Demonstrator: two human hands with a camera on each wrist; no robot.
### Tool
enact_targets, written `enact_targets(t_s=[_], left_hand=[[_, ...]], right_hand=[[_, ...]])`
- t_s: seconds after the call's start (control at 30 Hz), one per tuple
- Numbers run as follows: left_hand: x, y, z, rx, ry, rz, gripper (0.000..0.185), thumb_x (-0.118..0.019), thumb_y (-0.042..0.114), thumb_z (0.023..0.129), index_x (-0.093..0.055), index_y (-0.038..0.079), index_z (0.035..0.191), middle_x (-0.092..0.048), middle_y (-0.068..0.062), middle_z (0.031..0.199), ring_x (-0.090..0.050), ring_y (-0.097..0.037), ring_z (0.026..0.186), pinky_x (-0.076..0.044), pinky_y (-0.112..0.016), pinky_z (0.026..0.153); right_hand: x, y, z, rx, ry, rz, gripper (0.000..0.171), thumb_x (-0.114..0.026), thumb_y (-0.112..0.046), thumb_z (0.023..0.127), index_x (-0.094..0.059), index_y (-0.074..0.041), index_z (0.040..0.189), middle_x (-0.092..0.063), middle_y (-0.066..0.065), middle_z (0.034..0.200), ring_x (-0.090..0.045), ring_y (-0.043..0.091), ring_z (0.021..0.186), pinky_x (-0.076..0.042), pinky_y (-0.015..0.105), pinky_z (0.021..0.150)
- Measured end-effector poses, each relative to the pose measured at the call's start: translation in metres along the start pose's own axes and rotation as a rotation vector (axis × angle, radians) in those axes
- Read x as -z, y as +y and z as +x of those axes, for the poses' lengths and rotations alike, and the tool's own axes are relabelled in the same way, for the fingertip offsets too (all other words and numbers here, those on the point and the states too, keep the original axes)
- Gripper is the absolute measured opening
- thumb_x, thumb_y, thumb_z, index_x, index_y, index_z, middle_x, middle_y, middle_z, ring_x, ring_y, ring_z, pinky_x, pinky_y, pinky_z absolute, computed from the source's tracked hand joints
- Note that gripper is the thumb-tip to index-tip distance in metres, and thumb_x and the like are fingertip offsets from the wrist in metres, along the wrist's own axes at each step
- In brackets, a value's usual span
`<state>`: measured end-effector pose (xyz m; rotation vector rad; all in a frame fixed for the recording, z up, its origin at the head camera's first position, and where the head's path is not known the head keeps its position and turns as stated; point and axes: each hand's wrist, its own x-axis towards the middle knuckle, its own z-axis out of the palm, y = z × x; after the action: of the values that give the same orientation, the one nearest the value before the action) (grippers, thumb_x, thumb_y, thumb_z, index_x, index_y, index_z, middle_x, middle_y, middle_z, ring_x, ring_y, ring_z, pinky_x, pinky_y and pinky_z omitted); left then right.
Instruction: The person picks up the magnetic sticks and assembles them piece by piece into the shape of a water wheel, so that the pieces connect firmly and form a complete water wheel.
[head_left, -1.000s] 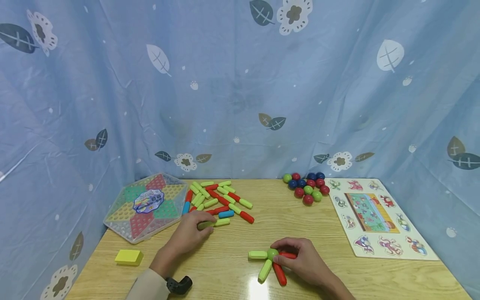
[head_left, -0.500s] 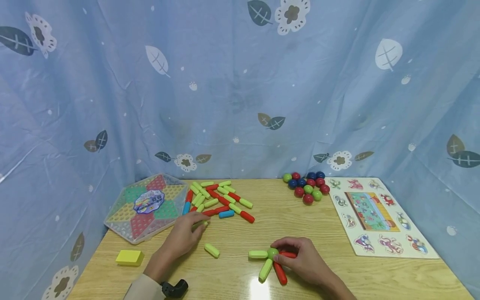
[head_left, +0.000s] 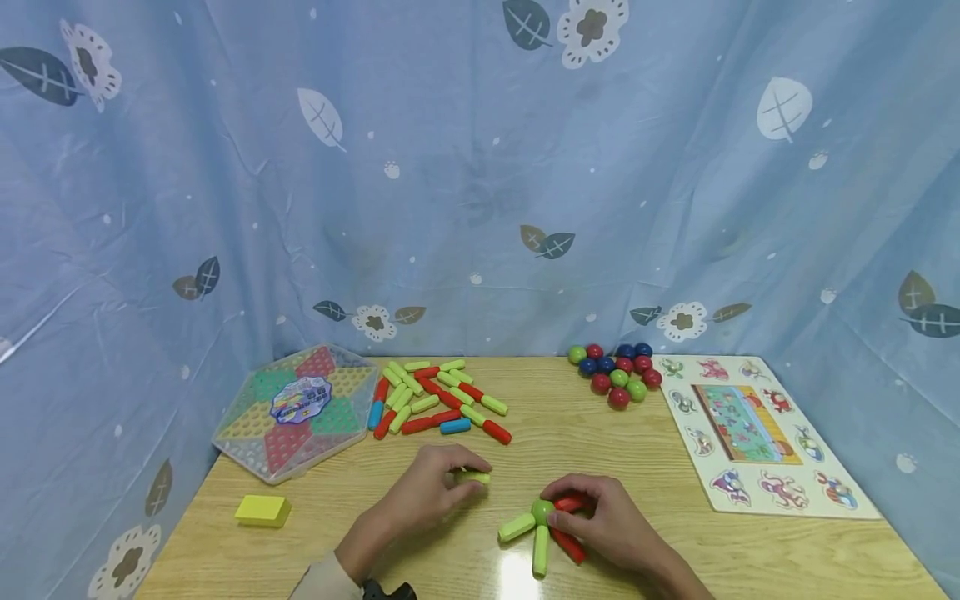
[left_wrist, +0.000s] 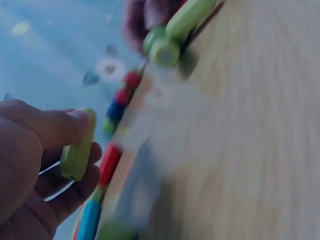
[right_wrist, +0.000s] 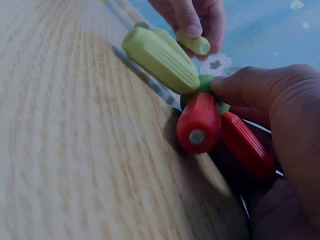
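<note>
- Left hand (head_left: 427,493), head view: thumb and fingers pinch a short yellow-green stick (head_left: 472,477) over the worktop (head_left: 555,442), near the green ball (head_left: 543,512).
- Also in the head view, the right hand (head_left: 606,521) pinches that ball, which bears two lime sticks (head_left: 540,552) and two red sticks (head_left: 568,547), fanned out.
- Left wrist view: the pinched stick has flat faces and a small dark spot at its near end.
- Right wrist view: the thumb partly hides the ball; ridges run along a lime stick, and one red end shows a round grey disc.
</note>
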<state>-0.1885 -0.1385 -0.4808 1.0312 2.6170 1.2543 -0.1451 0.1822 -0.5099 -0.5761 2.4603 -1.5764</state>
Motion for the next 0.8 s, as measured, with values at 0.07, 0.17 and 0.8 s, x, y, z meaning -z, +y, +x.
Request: enact_targets(t_s=[0.07,0.17,0.8], left_hand=[[-0.011,0.006,0.006,-0.035,-0.056,-0.005,0.021,-0.077,0.012,0.103,-0.083,0.014,0.123,-0.081,0.007,0.120,-0.073,-0.008,0.116,-0.060,-0.031,0.100],[-0.026,0.012,0.013,-0.075,-0.119,-0.011,0.020,-0.077,0.013,0.104,-0.083,0.017,0.122,-0.080,0.012,0.117,-0.071,-0.001,0.115,-0.058,-0.029,0.103],[-0.052,0.013,0.016,-0.011,0.008,0.036,0.014,-0.081,0.015,0.100,-0.084,0.021,0.113,-0.079,0.012,0.110,-0.070,0.001,0.107,-0.058,-0.024,0.095]], right_hand=[[0.001,0.001,0.000,-0.002,-0.012,-0.006,0.022,-0.084,-0.030,0.098,-0.081,-0.024,0.120,-0.080,-0.005,0.117,-0.070,0.006,0.102,-0.056,0.021,0.089],[0.001,0.003,0.001,0.029,-0.017,-0.024,0.022,-0.083,-0.030,0.099,-0.081,-0.026,0.121,-0.079,-0.007,0.119,-0.071,0.008,0.107,-0.055,0.022,0.094],[-0.017,-0.004,0.000,-0.118,0.439,-0.209,0.039,-0.096,-0.032,0.086,-0.076,-0.024,0.118,-0.074,-0.010,0.112,-0.069,0.009,0.106,-0.058,0.029,0.096]])
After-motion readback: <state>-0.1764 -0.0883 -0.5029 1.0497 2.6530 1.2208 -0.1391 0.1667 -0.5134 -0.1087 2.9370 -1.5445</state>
